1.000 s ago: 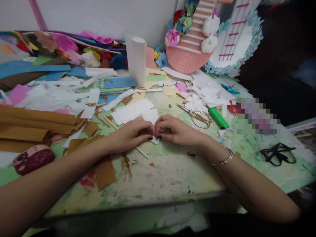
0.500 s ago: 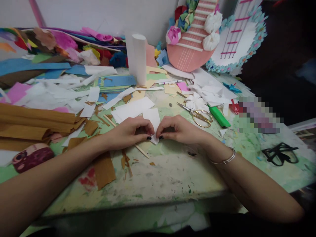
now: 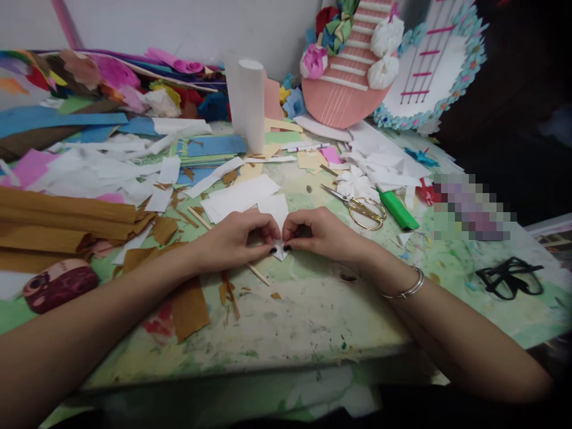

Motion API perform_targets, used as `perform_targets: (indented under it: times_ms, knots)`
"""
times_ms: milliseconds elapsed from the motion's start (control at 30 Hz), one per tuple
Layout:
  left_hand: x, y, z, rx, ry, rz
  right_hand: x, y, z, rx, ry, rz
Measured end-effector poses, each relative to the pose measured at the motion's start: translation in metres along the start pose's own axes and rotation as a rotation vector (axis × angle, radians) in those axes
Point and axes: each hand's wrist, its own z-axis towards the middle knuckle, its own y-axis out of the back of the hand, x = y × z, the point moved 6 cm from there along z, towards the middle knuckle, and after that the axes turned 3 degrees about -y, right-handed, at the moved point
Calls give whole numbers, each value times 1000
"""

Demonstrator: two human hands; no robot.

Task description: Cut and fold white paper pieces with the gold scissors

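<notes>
My left hand (image 3: 236, 241) and my right hand (image 3: 319, 233) meet at the middle of the paint-stained table (image 3: 313, 310). Both pinch a small white piece of paper (image 3: 277, 214) between curled fingers and thumbs, pressing its lower tip against the tabletop. The paper's upper part stands up between the two hands. A thin wooden stick (image 3: 257, 273) lies under my left hand. A silver bracelet (image 3: 406, 289) circles my right wrist.
Gold-handled scissors (image 3: 357, 207) and a green marker (image 3: 397, 210) lie right of my hands. A white paper roll (image 3: 250, 104) stands behind. Brown crepe paper (image 3: 62, 223), coloured scraps, a pink paper guitar (image 3: 348, 83) and black glasses (image 3: 509, 280) crowd the table.
The hands opened slightly apart half a second ago, showing more of the white paper, then closed together again. The view shifted a little; nothing else moved.
</notes>
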Motion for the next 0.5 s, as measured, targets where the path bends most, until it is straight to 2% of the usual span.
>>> perform_targets:
  times_ms: [167, 500]
  knots:
    - [-2, 0, -1, -31, -18, 66, 3, 1, -2, 36, 19, -21]
    - [-1, -1, -1, -40, -18, 101, 2, -1, -1, 23, 7, -31]
